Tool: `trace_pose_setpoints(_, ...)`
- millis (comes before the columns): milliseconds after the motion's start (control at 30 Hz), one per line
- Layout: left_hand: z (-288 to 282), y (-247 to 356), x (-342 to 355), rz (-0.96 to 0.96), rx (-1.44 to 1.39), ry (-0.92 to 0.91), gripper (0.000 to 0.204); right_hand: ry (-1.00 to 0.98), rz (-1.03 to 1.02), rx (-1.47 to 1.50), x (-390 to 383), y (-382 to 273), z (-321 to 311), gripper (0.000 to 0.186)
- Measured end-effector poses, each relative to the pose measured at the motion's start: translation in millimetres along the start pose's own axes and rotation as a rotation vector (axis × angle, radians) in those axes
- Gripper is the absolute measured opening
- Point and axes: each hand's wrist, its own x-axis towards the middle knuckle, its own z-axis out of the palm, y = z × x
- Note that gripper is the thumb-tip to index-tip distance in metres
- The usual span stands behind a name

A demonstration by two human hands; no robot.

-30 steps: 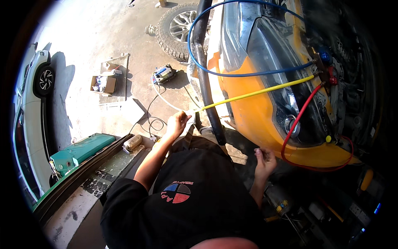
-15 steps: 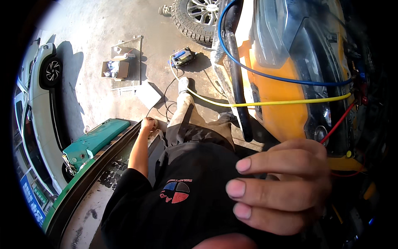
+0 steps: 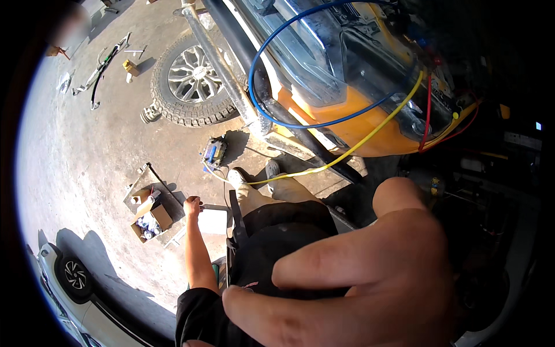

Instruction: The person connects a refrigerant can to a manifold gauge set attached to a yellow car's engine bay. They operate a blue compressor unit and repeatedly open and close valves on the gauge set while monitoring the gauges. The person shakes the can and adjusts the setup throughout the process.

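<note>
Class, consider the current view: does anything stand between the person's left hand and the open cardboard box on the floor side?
Nothing visible does. Only a narrow gap separates the left hand from the cardboard box. The right hand looms well off to the right. Height differences are hard to judge.

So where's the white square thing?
In the head view, left of centre: the white square appears beside the left hand, right of the cardboard box.
</note>
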Motion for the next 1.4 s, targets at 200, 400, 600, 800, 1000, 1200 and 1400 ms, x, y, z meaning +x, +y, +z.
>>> trace_pose_setpoints(200, 16, 85, -5, 0.195, -0.018, -0.006, 0.023, 0.295, 0.429, -0.761, -105, 150, -77, 0.024)
trace_pose_setpoints(400, 141, 271, -128, 0.884, 0.247, -0.207, 0.018, -0.115, 1.234, -1.221, -294, 295, -203, 0.041)
trace_pose_setpoints(600, 304, 446, -261, 1.544, 0.464, -0.148, 0.042, -0.267, 0.624, -1.072, -300, 323, -219, 0.031)
trace_pose_setpoints(800, 406, 538, -291, 2.104, 0.492, -0.15, 0.053, -0.376, 0.538, -0.975, -304, 338, -222, 0.034)
trace_pose_setpoints(1000, 426, 533, -275, 2.006, 0.573, -0.193, 0.052, -0.301, 0.84, -1.098, -295, 342, -191, 0.034)
trace_pose_setpoints(1200, 428, 535, -273, 2.014, 0.543, -0.215, 0.047, -0.332, 0.985, -1.106, -291, 335, -186, 0.035)
trace_pose_setpoints(1400, 423, 538, -266, 1.998, 0.414, -0.197, 0.041, -0.397, 1.202, -1.111, -269, 334, -179, 0.038)
